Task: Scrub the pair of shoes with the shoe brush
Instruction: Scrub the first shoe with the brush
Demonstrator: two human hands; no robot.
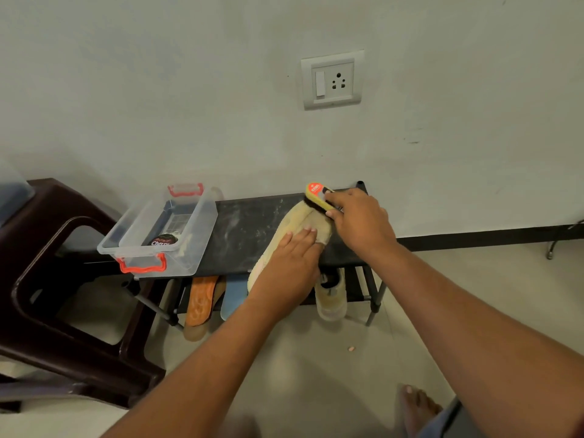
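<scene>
A beige shoe [300, 218] lies on the dark top of a low shoe rack [246, 226], toe pointing toward the wall. My left hand [292, 263] presses flat on its middle and heel, holding it down. My right hand [358, 222] grips a yellow shoe brush [317, 196] with an orange label, its dark bristles touching the shoe's toe. The second beige shoe [331, 298] stands on the rack's lower shelf, partly hidden under the top.
A clear plastic box [158, 232] with red handles holds a shoe polish tin [164, 240] on the rack's left end. A dark brown plastic chair [63, 279] stands left. Orange and blue soles [202, 298] sit underneath. My bare foot [417, 409] rests on the tiled floor.
</scene>
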